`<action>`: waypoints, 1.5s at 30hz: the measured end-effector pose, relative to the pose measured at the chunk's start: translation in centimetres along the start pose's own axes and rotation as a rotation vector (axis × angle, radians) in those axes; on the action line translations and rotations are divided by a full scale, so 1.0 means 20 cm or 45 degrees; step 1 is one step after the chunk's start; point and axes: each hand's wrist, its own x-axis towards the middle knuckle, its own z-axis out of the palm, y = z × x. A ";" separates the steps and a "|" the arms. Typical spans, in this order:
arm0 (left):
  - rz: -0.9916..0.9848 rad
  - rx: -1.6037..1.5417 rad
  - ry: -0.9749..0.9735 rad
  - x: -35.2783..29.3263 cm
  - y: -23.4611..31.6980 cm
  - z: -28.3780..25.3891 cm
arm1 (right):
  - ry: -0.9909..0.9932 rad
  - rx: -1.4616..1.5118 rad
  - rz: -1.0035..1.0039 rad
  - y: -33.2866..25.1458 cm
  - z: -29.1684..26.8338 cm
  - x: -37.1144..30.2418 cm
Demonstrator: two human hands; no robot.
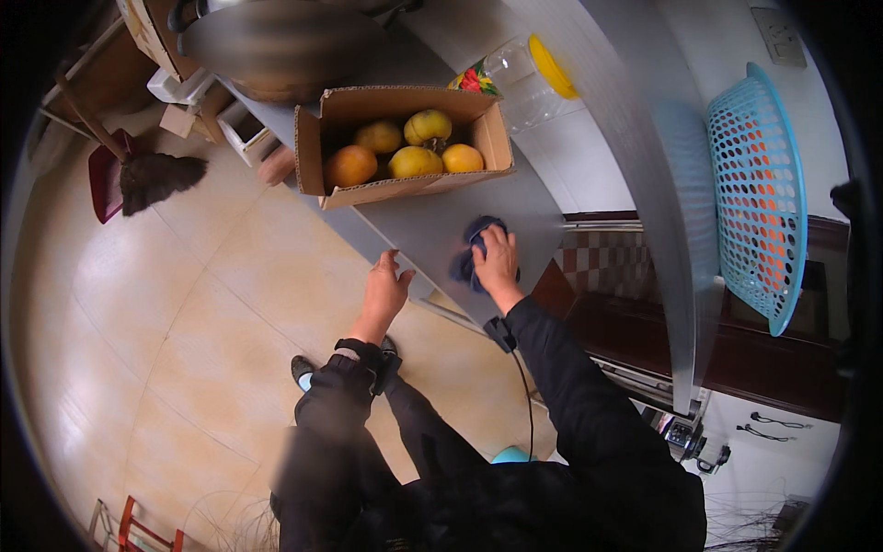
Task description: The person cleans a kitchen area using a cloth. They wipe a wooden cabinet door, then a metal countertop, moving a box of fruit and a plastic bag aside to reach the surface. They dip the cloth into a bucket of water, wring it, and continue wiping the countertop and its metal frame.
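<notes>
My right hand (498, 262) presses a crumpled dark blue cloth (482, 226) against a smooth grey surface (414, 221). Part of the cloth is hidden under the palm. At the surface's left edge is my left hand (383, 293), with thumb and fingers apart and nothing in it; whether a fingertip touches the edge, I cannot tell. Beyond both hands stands an open cardboard box (418, 189) holding several round yellow-orange fruits (416, 163). Behind the box's right end a clear plastic jar (526, 83) with a yellow lid lies tilted.
A light blue plastic basket (756, 198) stands at the right, past a grey curved panel (662, 138). At the far left, a broom (158, 177) and a dark red dustpan (105, 179) rest on the tiled floor (202, 304). A black cable (528, 396) hangs below my right forearm.
</notes>
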 end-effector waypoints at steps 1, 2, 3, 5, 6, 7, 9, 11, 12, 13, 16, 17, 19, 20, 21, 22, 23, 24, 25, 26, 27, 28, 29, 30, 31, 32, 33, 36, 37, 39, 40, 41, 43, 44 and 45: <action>-0.037 0.067 0.040 0.03 0.01 0.04 | -0.004 0.049 0.023 0.00 0.00 -0.01; -0.108 0.145 0.060 0.04 0.00 0.06 | 0.127 0.065 -0.035 0.00 -0.01 0.00; -0.121 0.116 0.081 0.06 -0.01 0.08 | 0.171 0.056 -0.027 0.01 0.00 0.02; -0.212 0.052 0.085 0.07 -0.04 0.12 | 0.182 0.036 0.077 0.02 0.02 0.08; -0.181 0.023 0.109 0.08 -0.07 0.14 | 0.193 0.055 0.093 0.02 0.03 0.09; -0.149 -0.023 0.139 0.09 -0.11 0.16 | 0.197 0.064 0.127 0.01 0.05 0.11; -0.155 -0.103 0.160 0.13 -0.16 0.21 | 0.212 -0.047 0.142 -0.01 0.06 0.09; -0.306 -0.196 0.114 0.17 -0.19 0.24 | 0.178 -0.023 0.068 -0.03 0.04 0.03; -0.246 -0.202 0.140 0.19 -0.18 0.25 | 0.205 -0.022 0.021 -0.04 0.02 0.00; -0.272 -0.234 0.140 0.19 -0.18 0.25 | 0.167 0.007 -0.002 -0.05 0.01 -0.04; -0.332 -0.120 0.096 0.19 -0.13 0.21 | -0.039 0.092 0.039 -0.05 -0.05 -0.04; -0.367 -0.054 0.093 0.18 -0.11 0.19 | 0.035 0.090 0.012 -0.04 -0.06 -0.01; -0.273 0.029 0.120 0.16 -0.08 0.18 | 0.069 0.021 0.100 -0.04 -0.05 0.05; -0.245 0.060 0.135 0.15 -0.08 0.18 | 0.079 0.009 0.096 -0.04 -0.05 0.06; -0.224 0.070 0.148 0.14 -0.08 0.18 | 0.104 -0.020 0.131 -0.04 -0.04 0.07; -0.211 0.074 0.151 0.14 -0.08 0.18 | 0.135 -0.029 0.142 -0.05 -0.04 0.07; -0.211 0.072 0.151 0.14 -0.08 0.19 | 0.120 -0.049 0.123 -0.05 -0.04 0.05; -0.181 0.024 0.151 0.15 -0.09 0.20 | 0.072 -0.068 0.131 -0.06 -0.04 0.03; -0.160 -0.034 0.158 0.17 -0.09 0.20 | 0.034 -0.072 0.110 -0.06 -0.05 0.00; -0.217 -0.102 0.126 0.18 -0.10 0.20 | -0.055 -0.077 0.117 -0.06 -0.05 -0.02; -0.165 -0.042 0.137 0.18 -0.09 0.20 | -0.138 -0.086 0.135 -0.05 -0.06 -0.03; -0.194 0.014 0.108 0.18 -0.09 0.19 | -0.054 -0.038 0.072 -0.05 -0.07 -0.04; -0.225 0.074 0.075 0.18 -0.08 0.18 | -0.041 -0.006 0.068 -0.05 -0.07 -0.03; -0.237 0.080 0.070 0.18 -0.07 0.17 | -0.073 0.005 0.117 -0.04 -0.08 -0.02; -0.256 0.086 0.064 0.17 -0.07 0.16 | -0.009 -0.092 0.107 -0.04 -0.07 0.01; -0.278 0.083 0.059 0.16 -0.06 0.16 | 0.027 -0.087 0.085 -0.03 -0.06 0.04; -0.286 0.098 0.061 0.16 -0.05 0.16 | 0.045 -0.093 0.094 -0.03 -0.06 0.05; -0.279 0.054 0.066 0.16 -0.04 0.16 | 0.025 -0.093 0.039 -0.02 -0.05 0.06; -0.256 0.005 0.062 0.17 -0.04 0.16 | -0.009 -0.089 0.023 -0.02 -0.06 0.04; -0.248 0.006 0.049 0.18 -0.03 0.15 | -0.152 -0.085 0.062 -0.01 -0.08 0.01; -0.266 0.057 0.044 0.18 -0.03 0.15 | -0.070 -0.055 -0.002 -0.01 -0.09 0.00; -0.285 0.111 0.042 0.18 -0.02 0.14 | -0.062 -0.041 -0.011 -0.01 -0.09 0.00; -0.300 0.084 0.024 0.17 -0.02 0.14 | -0.051 -0.053 -0.014 -0.01 -0.10 0.02; -0.325 0.055 0.018 0.17 -0.02 0.13 | -0.058 -0.056 -0.008 -0.01 -0.09 0.04; -0.324 0.089 0.013 0.16 -0.02 0.14 | -0.046 -0.061 0.000 -0.01 -0.09 0.05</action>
